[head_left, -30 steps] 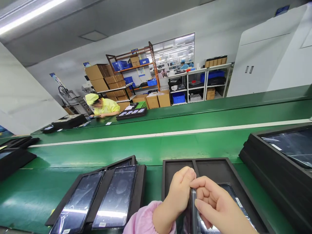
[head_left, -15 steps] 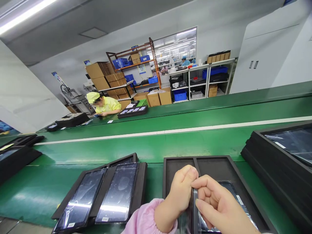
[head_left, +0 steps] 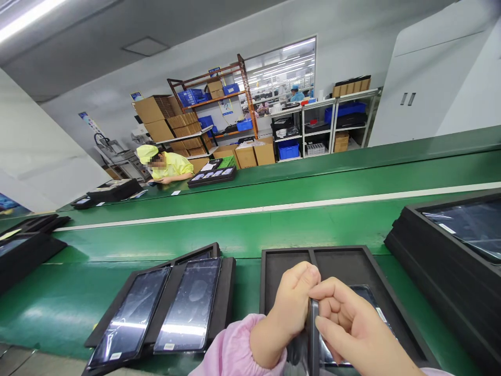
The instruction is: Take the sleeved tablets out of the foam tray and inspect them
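Held device: a slim dark device [head_left: 314,334] stands on its edge between your hands, over the near part of the divided tray.
Left hand: your left hand [head_left: 291,303] is closed on the upper part of this device, from its left side.
Right hand: your right hand [head_left: 348,318] is half curled, thumb and forefinger tips at the device's edge; whether they pinch it you cannot tell here.
Divided tray: the black divided tray [head_left: 340,249] before you has two compartments; the right one holds a tablet [head_left: 362,295], partly hidden by your right hand, and the left one is partly covered by your left hand.
Left-hand tray: to your left, a tilted black tray [head_left: 226,292] carries two glossy tablets, the left tablet [head_left: 133,308] and the right tablet [head_left: 190,303], side by side; a second tray edge shows behind.
Right-hand stack: at your right, piled black trays [head_left: 434,277]; the top one contains a dark screen [head_left: 469,222] with a white label.
Far-left stack: more black trays [head_left: 31,253], beneath a yellow slip [head_left: 10,234].
Opposite bench: a low black tray [head_left: 213,179] holds a row of small devices, near a co-worker [head_left: 172,164] in yellow.
Shelving: an orange rack [head_left: 219,108] bears blue crates [head_left: 191,97] and cartons; cardboard boxes [head_left: 246,156] stand below.
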A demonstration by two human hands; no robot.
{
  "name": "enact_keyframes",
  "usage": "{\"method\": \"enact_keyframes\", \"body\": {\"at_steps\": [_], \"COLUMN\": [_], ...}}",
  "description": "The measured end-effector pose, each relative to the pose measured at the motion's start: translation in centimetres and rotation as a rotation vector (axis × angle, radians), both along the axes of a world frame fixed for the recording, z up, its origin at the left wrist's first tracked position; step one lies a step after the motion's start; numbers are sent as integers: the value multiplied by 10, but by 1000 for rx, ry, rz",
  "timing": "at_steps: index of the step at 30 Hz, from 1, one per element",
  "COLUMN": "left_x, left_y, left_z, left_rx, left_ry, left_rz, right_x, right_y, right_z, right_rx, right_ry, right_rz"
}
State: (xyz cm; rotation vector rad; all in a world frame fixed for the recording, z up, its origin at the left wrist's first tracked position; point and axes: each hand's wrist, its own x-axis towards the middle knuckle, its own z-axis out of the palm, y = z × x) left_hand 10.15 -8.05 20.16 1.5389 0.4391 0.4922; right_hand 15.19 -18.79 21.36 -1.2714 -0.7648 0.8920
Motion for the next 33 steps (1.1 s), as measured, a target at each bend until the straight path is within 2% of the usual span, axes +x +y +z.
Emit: {"method": "enact_keyframes", "body": {"at_steps": [5,8,19,26,33], "left_x": [-5,-9,-13,-16,-18], "left_y": [0,-1,-3,-3,-3], "left_z": [17,24,20,19,16], "left_rx": [356,453,491,478,481], "left_ry": [114,153,204,214,218], "left_rz": [21,29,43,38,34], "right_x": [2,4,5,2,7], "right_y": [-6,-9,-10,-9,-9], "right_z": [3,2,-2,-1,-23], "right_rx": [25,24,-10,-1,81], "right_ry": [-15,-48,-240,-269,-366], "right_rz": [-13,7,35,39,139]}}
